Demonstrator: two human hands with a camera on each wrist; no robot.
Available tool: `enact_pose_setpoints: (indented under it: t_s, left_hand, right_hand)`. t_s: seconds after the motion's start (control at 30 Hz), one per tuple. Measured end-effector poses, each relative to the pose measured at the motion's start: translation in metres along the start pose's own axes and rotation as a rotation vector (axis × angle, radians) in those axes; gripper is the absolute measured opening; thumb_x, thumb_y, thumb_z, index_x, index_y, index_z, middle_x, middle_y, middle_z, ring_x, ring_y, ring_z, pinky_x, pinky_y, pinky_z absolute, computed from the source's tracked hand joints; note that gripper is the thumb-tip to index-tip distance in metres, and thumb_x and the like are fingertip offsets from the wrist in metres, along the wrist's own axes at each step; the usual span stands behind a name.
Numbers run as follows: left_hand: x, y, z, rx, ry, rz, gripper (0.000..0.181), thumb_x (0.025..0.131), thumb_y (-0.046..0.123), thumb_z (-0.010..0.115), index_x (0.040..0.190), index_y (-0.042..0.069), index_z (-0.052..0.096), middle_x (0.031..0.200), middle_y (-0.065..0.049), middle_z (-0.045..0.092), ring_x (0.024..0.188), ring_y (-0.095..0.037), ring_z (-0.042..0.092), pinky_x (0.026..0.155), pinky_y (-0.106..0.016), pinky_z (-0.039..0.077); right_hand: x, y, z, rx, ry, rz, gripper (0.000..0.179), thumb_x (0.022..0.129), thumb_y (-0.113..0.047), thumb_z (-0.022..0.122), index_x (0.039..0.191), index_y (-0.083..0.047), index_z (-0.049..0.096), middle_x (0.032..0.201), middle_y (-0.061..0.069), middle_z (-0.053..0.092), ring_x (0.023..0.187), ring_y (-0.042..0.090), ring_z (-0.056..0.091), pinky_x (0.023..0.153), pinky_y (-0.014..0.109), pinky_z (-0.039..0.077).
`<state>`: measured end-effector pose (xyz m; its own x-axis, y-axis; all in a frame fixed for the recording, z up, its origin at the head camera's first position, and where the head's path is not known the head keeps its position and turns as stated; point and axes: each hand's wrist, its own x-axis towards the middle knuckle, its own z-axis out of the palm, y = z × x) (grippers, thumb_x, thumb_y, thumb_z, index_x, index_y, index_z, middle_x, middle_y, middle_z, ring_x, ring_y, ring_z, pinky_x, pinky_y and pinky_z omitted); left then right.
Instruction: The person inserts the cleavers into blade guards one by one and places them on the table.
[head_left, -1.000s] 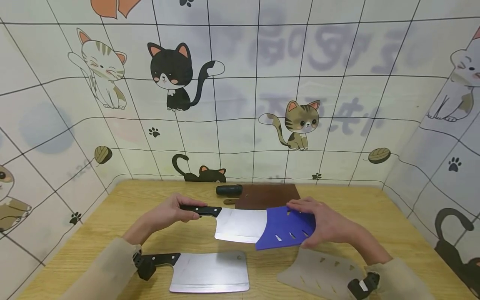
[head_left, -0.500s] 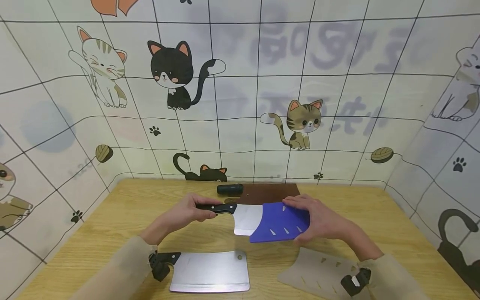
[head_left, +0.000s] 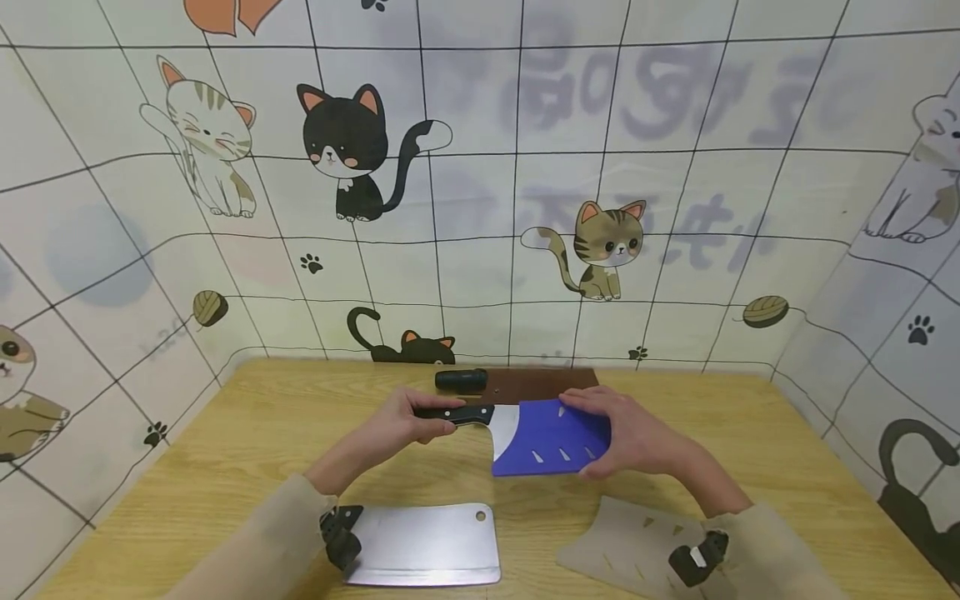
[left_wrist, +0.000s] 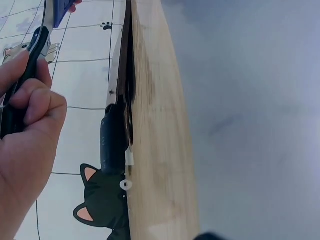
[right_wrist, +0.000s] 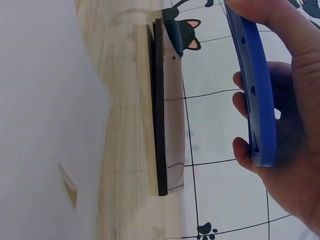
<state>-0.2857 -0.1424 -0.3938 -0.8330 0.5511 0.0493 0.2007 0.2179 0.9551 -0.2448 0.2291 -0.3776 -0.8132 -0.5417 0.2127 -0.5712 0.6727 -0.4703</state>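
Above the middle of the table, my left hand (head_left: pixel 405 425) pinches the black handle of a cleaver (head_left: pixel 472 414). Most of the cleaver's blade is hidden inside a blue slotted blade cover (head_left: pixel 551 437); only a short bare strip shows by the handle. My right hand (head_left: pixel 630 433) grips that cover at its far end, thumb on one edge and fingers on the other. The right wrist view shows the cover (right_wrist: pixel 257 90) edge-on between thumb and fingers. A second cleaver (head_left: pixel 423 546) lies flat nearer me, its handle mostly behind my left wrist.
A pale translucent slotted blade cover (head_left: pixel 630 542) lies at front right, partly under my right forearm. At the back edge, against the cat-print wall sheet, lies a brown flat cover (head_left: pixel 540 383) with a black handle (head_left: pixel 461 382) at its left end.
My left hand has moved right, sliding the cleaver's blade deeper into the blue cover. My right hand, still gripping the cover, has shifted slightly left and up.
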Motion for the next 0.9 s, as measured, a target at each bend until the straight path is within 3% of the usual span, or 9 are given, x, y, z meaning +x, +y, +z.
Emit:
enact_pose_setpoints:
  t_s: [0.17,0.47,0.6,0.73,0.9]
  left_hand:
    - [0.001,-0.001,0.005,-0.012,0.043,0.013,0.038,0.092,0.009,0.076,0.128,0.002,0.071,0.084,-0.004,0.059,0.065,-0.016,0.043,0.064,-0.028,0.039]
    - [0.001,-0.006,0.018,-0.043,0.131,0.041,0.036,0.089,0.003,0.077,0.124,-0.004,0.072,0.093,-0.010,0.068,0.065,-0.013,0.047,0.057,-0.024,0.039]
    - [0.002,-0.009,0.021,-0.015,0.137,0.054,0.036,0.089,0.005,0.077,0.124,-0.004,0.072,0.099,-0.009,0.069,0.064,-0.012,0.046,0.057,-0.024,0.039]
    - [0.004,-0.016,0.016,0.021,0.128,0.034,0.036,0.088,0.005,0.079,0.123,-0.003,0.073,0.107,-0.011,0.070,0.068,-0.013,0.050,0.058,-0.024,0.042]
    - [0.012,-0.028,0.008,0.079,0.090,-0.012,0.034,0.085,0.006,0.082,0.118,-0.001,0.075,0.105,-0.010,0.072,0.080,-0.015,0.057,0.065,-0.025,0.046]
  right_hand:
    - [0.000,0.002,-0.001,-0.001,0.011,0.013,0.099,0.062,-0.039,0.094,0.146,-0.004,0.056,0.146,0.021,0.054,0.136,0.054,0.039,0.102,0.073,0.034]
    - [0.006,0.007,0.005,-0.008,0.003,0.061,0.099,0.061,-0.038,0.095,0.146,-0.005,0.056,0.147,0.022,0.052,0.139,0.057,0.033,0.105,0.073,0.030]
    - [0.007,0.009,0.011,-0.018,0.010,0.061,0.099,0.062,-0.037,0.095,0.146,-0.003,0.056,0.146,0.021,0.054,0.136,0.052,0.040,0.104,0.069,0.035]
    - [0.010,0.008,0.019,-0.019,-0.018,0.074,0.099,0.063,-0.039,0.095,0.147,-0.003,0.055,0.145,0.019,0.054,0.130,0.042,0.047,0.100,0.061,0.043]
    - [0.012,0.005,0.031,-0.144,-0.099,0.130,0.098,0.067,-0.049,0.089,0.147,-0.005,0.055,0.146,0.017,0.054,0.132,0.039,0.049,0.103,0.058,0.044]
